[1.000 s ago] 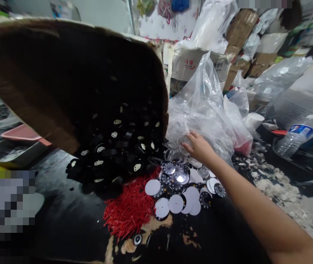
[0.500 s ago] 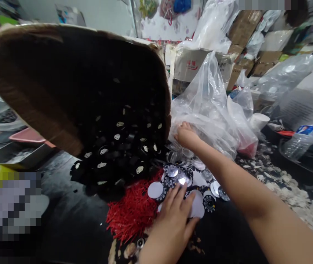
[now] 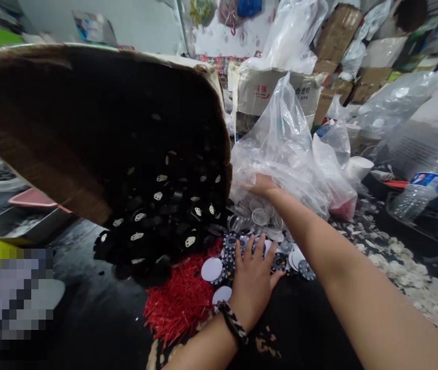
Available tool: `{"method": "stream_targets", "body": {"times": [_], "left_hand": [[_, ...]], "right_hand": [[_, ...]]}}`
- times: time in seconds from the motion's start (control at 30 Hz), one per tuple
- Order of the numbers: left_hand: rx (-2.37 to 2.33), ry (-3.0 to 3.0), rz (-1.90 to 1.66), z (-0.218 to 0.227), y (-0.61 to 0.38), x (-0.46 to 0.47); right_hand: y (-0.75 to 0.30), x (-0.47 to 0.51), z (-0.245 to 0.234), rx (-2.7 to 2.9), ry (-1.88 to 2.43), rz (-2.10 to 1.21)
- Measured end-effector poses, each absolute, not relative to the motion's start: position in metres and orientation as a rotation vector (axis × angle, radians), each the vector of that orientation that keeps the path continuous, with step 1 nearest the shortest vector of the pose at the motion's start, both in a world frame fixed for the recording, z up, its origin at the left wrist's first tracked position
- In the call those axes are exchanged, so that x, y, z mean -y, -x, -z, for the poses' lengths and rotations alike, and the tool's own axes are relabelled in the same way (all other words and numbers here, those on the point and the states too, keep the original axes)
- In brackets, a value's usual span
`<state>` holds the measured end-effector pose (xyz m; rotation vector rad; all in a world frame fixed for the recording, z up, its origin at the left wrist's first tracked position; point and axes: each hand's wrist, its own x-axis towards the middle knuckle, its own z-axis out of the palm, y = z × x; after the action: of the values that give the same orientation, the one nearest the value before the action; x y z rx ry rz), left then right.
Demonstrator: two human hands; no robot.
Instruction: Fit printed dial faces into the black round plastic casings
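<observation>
"Where are the red sticks point(image 3: 180, 298)?"
"Left of the fingers on the left hand point(image 3: 252, 288), which spread over round discs point(image 3: 211, 270)."
"And the right hand point(image 3: 264, 185)?"
"The clear bag point(image 3: 286, 136) covers its fingers. I can't tell their shape."

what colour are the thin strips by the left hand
Red; the thin strips show best in the head view.

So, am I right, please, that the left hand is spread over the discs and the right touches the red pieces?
Not quite: in the head view, the right hand is at the clear plastic bag, not the red pieces. The left hand is spread over the discs.
</observation>
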<state>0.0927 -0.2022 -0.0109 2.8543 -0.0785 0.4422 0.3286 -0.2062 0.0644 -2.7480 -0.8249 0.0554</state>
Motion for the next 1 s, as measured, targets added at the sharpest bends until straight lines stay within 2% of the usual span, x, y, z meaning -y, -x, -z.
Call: {"method": "stream_targets", "body": {"times": [0.3, 0.5, 0.63, 0.73, 0.87, 1.0], "left_hand": [[0.064, -2.788, -0.466, 0.002, -0.08, 0.206], [0.066, -2.706, -0.501, -0.011, -0.074, 0.205], [0.101, -2.651, -0.526, -0.027, -0.042, 0.172], [-0.09, -2.605, -0.577, -0.029, -0.001, 0.117], [-0.547, -2.533, -0.696, -0.013, 0.029, 0.042], [-0.576, -2.474, -0.633, 0.005, 0.012, 0.017]], "right_hand": [[-0.298, 0.256, -0.041, 0.942, 2.677, 0.01], [-0.276, 0.265, -0.062, 0.929, 2.562, 0.111], [-0.218, 0.29, -0.078, 0.928, 2.417, 0.244], [-0.147, 0.325, -0.063, 0.913, 2.293, 0.286], [-0.061, 0.348, -0.025, 0.821, 2.231, 0.085], [-0.028, 0.334, -0.008, 0.751, 2.183, -0.076]]}}
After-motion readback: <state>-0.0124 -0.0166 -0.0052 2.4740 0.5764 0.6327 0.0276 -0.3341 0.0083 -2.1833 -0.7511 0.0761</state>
